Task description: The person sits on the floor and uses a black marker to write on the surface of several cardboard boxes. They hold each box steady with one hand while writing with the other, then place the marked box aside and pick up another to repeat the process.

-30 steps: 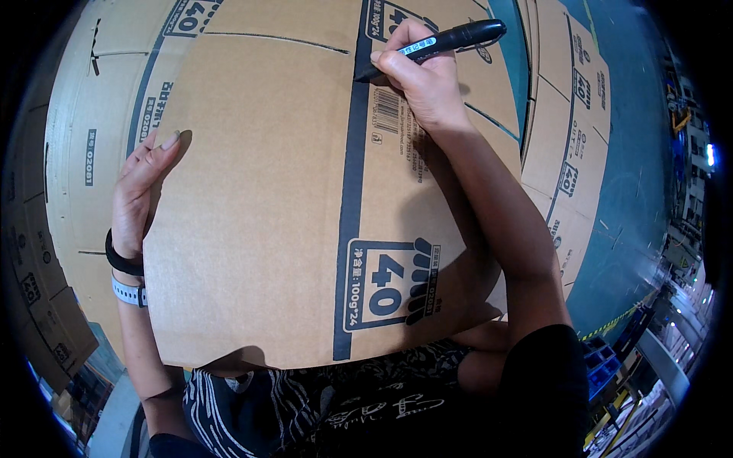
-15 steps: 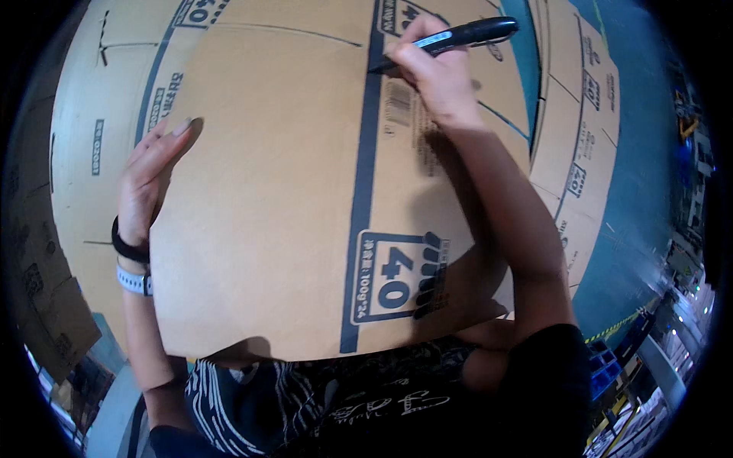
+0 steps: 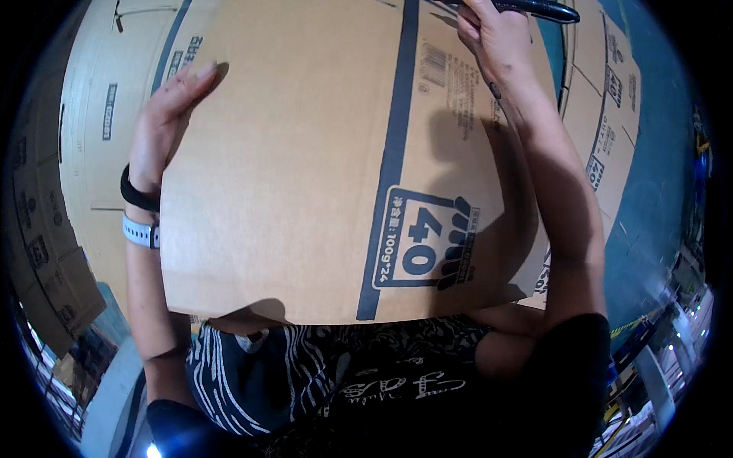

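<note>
A large brown cardboard sheet (image 3: 290, 168) with a dark printed stripe and a framed print lies in front of my body, its near edge close to my shirt. My left hand (image 3: 169, 107) grips the sheet's left edge, thumb on top and the other fingers partly hidden. A black marker (image 3: 538, 9) is held in my right hand (image 3: 500, 38) over the far right part of the sheet, to the right of the stripe. The marker's tip end lies at the top edge of the picture, so its contact with the cardboard cannot be made out.
More printed cardboard (image 3: 114, 168) lies under and to the left of the sheet, with another piece (image 3: 611, 99) at the right. A green surface (image 3: 649, 168) extends beyond it. Stacked brown cardboard (image 3: 53, 267) stands at the far left.
My right hand with the marker has moved right, away from the dark stripe. The sheet and my left hand both appear higher and slightly further right in the picture; the left grip is unchanged.
</note>
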